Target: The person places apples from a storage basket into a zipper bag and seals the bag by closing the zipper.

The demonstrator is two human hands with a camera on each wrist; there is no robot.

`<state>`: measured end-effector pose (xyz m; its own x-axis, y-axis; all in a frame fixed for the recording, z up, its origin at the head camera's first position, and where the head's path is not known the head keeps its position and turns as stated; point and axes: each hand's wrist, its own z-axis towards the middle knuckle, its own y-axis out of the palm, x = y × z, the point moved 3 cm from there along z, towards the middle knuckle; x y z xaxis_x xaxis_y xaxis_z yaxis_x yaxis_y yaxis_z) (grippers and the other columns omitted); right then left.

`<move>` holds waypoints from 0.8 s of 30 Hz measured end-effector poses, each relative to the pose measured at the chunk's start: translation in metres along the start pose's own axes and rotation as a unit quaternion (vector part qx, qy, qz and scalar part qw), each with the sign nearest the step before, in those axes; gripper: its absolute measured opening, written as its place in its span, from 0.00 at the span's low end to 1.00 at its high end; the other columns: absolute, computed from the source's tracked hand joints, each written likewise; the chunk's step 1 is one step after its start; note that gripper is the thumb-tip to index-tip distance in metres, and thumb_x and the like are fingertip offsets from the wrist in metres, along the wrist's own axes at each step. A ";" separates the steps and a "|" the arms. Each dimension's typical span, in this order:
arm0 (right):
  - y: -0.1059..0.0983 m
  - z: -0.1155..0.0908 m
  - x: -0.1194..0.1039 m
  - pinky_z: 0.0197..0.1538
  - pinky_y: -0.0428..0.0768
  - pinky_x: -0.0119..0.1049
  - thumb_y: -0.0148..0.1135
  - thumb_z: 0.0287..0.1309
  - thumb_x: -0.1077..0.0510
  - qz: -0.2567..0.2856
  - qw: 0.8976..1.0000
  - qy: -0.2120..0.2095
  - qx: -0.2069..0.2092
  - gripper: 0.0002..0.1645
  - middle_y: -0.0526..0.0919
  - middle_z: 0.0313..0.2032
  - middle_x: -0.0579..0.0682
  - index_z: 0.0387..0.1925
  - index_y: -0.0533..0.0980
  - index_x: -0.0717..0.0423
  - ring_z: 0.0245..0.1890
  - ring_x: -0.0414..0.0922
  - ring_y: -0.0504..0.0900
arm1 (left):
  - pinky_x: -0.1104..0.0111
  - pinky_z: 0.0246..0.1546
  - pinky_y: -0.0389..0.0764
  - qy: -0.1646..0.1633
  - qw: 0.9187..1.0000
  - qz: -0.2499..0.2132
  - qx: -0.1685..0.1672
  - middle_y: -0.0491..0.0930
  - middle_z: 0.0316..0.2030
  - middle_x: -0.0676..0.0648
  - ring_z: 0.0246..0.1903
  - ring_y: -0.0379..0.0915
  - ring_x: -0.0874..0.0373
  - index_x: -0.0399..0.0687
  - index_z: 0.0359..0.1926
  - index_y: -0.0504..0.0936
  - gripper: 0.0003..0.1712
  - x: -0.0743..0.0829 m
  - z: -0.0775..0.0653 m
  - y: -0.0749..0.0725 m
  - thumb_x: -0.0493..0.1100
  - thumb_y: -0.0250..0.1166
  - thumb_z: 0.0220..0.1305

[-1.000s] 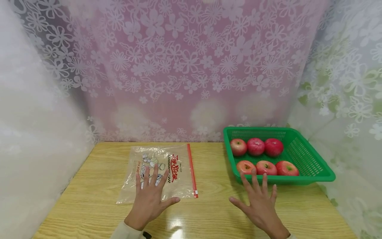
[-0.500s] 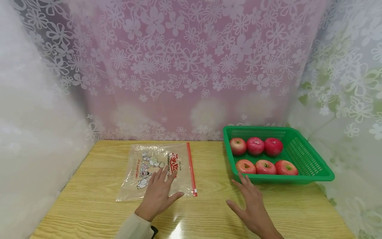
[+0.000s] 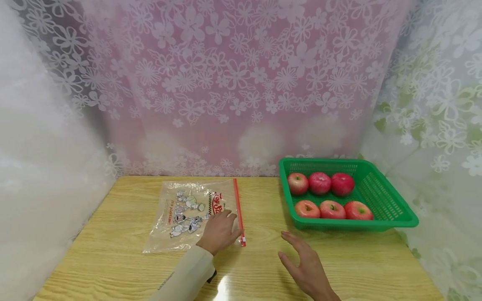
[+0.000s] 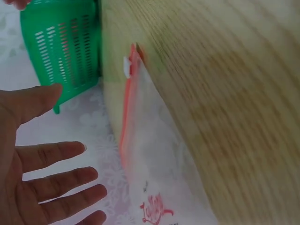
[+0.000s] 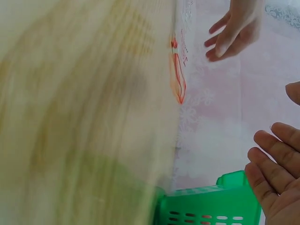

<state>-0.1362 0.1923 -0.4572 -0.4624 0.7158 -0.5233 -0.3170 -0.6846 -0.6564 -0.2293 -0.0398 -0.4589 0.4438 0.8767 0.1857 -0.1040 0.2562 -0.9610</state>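
A clear zipper bag (image 3: 188,217) with cartoon prints and a red zip edge (image 3: 239,209) lies flat on the table. Over its right part hovers my left hand (image 3: 220,231), fingers loosely bent and spread, holding nothing. The left wrist view shows that hand (image 4: 47,154) apart from the bag (image 4: 154,154) and its white slider (image 4: 127,67). My right hand (image 3: 306,266) is between the bag and the green basket (image 3: 395,217), above the table, with fingers extended and nothing in it. In the right wrist view its fingers (image 5: 276,154) show apart from everything.
Two rows of red apples (image 3: 332,209) sit in the left part of the green basket at the back right. The wooden table (image 3: 124,267) ends at a pink floral curtain (image 3: 226,83) behind, with pale sheets (image 3: 49,146) at both sides.
My left hand has moved right across the bag toward its red zip edge, fingers less spread. My right hand has drawn back and left, away from the basket. Bag and apples stay put.
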 end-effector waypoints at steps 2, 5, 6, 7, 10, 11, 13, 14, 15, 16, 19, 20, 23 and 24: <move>0.003 0.000 0.000 0.52 0.78 0.33 0.72 0.50 0.63 0.007 1.000 0.005 0.005 0.26 0.81 0.54 0.47 0.53 0.78 0.57 0.53 0.49 0.80 | 0.54 0.46 0.81 -0.007 1.000 0.011 -0.003 0.80 0.49 0.42 0.49 0.77 0.49 0.42 0.48 0.82 0.25 0.000 0.010 0.006 0.57 0.64 0.62; 0.008 0.001 -0.001 0.50 0.81 0.46 0.72 0.51 0.63 0.023 0.999 0.021 0.010 0.24 0.82 0.53 0.48 0.52 0.79 0.57 0.52 0.50 0.80 | 0.57 0.38 0.84 -0.025 0.999 0.022 -0.013 0.82 0.44 0.43 0.43 0.79 0.51 0.41 0.42 0.83 0.23 -0.002 0.024 0.016 0.57 0.66 0.60; 0.010 0.001 -0.001 0.49 0.81 0.49 0.71 0.52 0.63 0.032 0.999 0.029 0.009 0.23 0.82 0.53 0.48 0.52 0.79 0.57 0.52 0.50 0.80 | 0.58 0.37 0.84 -0.033 0.999 0.020 -0.018 0.81 0.44 0.42 0.43 0.79 0.51 0.40 0.41 0.83 0.23 -0.003 0.028 0.019 0.57 0.66 0.60; 0.012 0.001 0.000 0.49 0.80 0.50 0.71 0.52 0.63 0.042 0.998 0.038 0.008 0.23 0.82 0.53 0.49 0.52 0.79 0.57 0.53 0.51 0.80 | 0.58 0.37 0.84 -0.043 0.999 0.016 -0.025 0.81 0.44 0.42 0.43 0.79 0.51 0.39 0.40 0.82 0.23 -0.004 0.031 0.022 0.56 0.66 0.60; 0.017 0.001 0.002 0.50 0.80 0.51 0.69 0.54 0.63 0.075 0.994 0.074 0.005 0.21 0.82 0.52 0.50 0.52 0.80 0.56 0.52 0.50 0.80 | 0.56 0.43 0.83 -0.068 0.997 0.006 -0.045 0.78 0.50 0.38 0.49 0.77 0.47 0.36 0.44 0.80 0.26 -0.006 0.038 0.031 0.56 0.66 0.61; 0.019 0.001 0.003 0.50 0.80 0.51 0.69 0.54 0.63 0.087 0.993 0.085 0.004 0.21 0.82 0.52 0.50 0.52 0.80 0.57 0.52 0.50 0.80 | 0.56 0.45 0.82 -0.075 0.996 0.003 -0.047 0.77 0.51 0.37 0.51 0.76 0.46 0.35 0.45 0.80 0.27 -0.006 0.041 0.034 0.56 0.66 0.61; 0.023 0.001 0.004 0.51 0.79 0.50 0.68 0.55 0.62 0.115 0.987 0.109 -0.001 0.20 0.82 0.52 0.50 0.52 0.80 0.57 0.52 0.50 0.80 | 0.55 0.49 0.80 -0.090 0.995 0.000 -0.053 0.75 0.52 0.35 0.54 0.73 0.43 0.32 0.48 0.78 0.31 -0.007 0.044 0.039 0.57 0.65 0.60; 0.024 0.002 0.004 0.51 0.79 0.51 0.68 0.56 0.62 0.126 0.985 0.121 -0.005 0.20 0.82 0.52 0.50 0.52 0.80 0.57 0.52 0.50 0.80 | 0.54 0.49 0.80 -0.100 0.994 -0.002 -0.052 0.75 0.51 0.35 0.54 0.72 0.43 0.31 0.49 0.78 0.33 -0.007 0.046 0.041 0.58 0.65 0.60; 0.025 0.002 0.004 0.52 0.79 0.51 0.67 0.57 0.62 0.139 0.982 0.131 -0.009 0.20 0.82 0.52 0.51 0.52 0.79 0.58 0.52 0.51 0.79 | 0.54 0.49 0.80 -0.110 0.993 -0.004 -0.052 0.75 0.51 0.35 0.54 0.72 0.42 0.30 0.51 0.77 0.35 -0.006 0.047 0.043 0.59 0.65 0.60; 0.027 0.002 0.005 0.52 0.78 0.51 0.66 0.58 0.61 0.149 0.979 0.141 -0.013 0.19 0.82 0.52 0.51 0.53 0.79 0.58 0.52 0.51 0.79 | 0.53 0.47 0.80 -0.119 0.992 -0.005 -0.050 0.75 0.49 0.35 0.53 0.72 0.42 0.30 0.51 0.76 0.36 -0.006 0.048 0.046 0.60 0.65 0.59; 0.032 0.002 0.007 0.54 0.77 0.52 0.64 0.60 0.60 0.171 0.972 0.162 -0.025 0.20 0.81 0.53 0.54 0.54 0.78 0.59 0.53 0.54 0.79 | 0.51 0.41 0.81 -0.139 0.989 0.001 -0.050 0.75 0.45 0.36 0.49 0.72 0.42 0.29 0.51 0.75 0.38 -0.004 0.052 0.050 0.62 0.65 0.59; 0.033 0.002 0.008 0.54 0.77 0.53 0.64 0.61 0.60 0.177 0.969 0.171 -0.028 0.20 0.81 0.54 0.55 0.55 0.78 0.59 0.53 0.54 0.78 | 0.50 0.40 0.81 -0.146 0.988 0.003 -0.046 0.75 0.44 0.36 0.48 0.73 0.42 0.29 0.51 0.75 0.38 -0.003 0.053 0.051 0.62 0.65 0.58; 0.037 0.004 0.010 0.56 0.76 0.54 0.63 0.62 0.59 0.193 0.963 0.186 -0.035 0.20 0.79 0.55 0.56 0.55 0.77 0.58 0.54 0.57 0.77 | 0.48 0.37 0.81 -0.158 0.987 0.011 -0.037 0.76 0.42 0.36 0.45 0.75 0.41 0.29 0.50 0.75 0.35 -0.002 0.057 0.052 0.58 0.65 0.59; 0.037 0.004 0.010 0.57 0.75 0.54 0.63 0.62 0.59 0.197 0.961 0.191 -0.036 0.20 0.79 0.55 0.56 0.55 0.77 0.58 0.55 0.57 0.77 | 0.48 0.37 0.81 -0.162 0.986 0.012 -0.033 0.76 0.41 0.37 0.43 0.75 0.41 0.29 0.50 0.76 0.32 -0.002 0.059 0.051 0.56 0.65 0.60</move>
<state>-0.1563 0.1736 -0.4847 -0.1921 0.4099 -0.8917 -0.1145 -0.9117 -0.3945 -0.2877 -0.0041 -0.4966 0.1323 0.9689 0.2092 -0.0477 0.2171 -0.9750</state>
